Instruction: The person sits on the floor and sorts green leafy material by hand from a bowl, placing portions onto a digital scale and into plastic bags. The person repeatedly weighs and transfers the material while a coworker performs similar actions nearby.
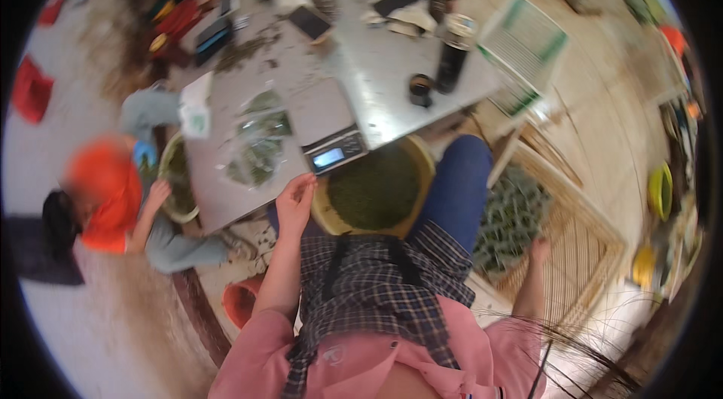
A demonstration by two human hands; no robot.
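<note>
My left hand [297, 197] is raised at the front edge of a metal table, close to the display corner of a digital scale [323, 111]; whether its closed-up fingers pinch anything small is unclear. Left of the scale lie clear plastic packets of green leaves [261, 142]. Between my knees stands a yellow basin [427, 164] of loose green leaf material [373, 190]. My right hand [539, 251] is low at my right side, beside many small clear packets with green contents [508, 218] on a bamboo tray [582, 252]; its fingers are blurred.
A dark bottle [452, 63], its cup-like cap [421, 88] and phones lie on the metal table [390, 111]. A green-and-white plastic basket [522, 43] stands to the right. At left a person in orange [110, 201] sits by another basin [195, 212]. A red bucket [240, 303] is near my left elbow.
</note>
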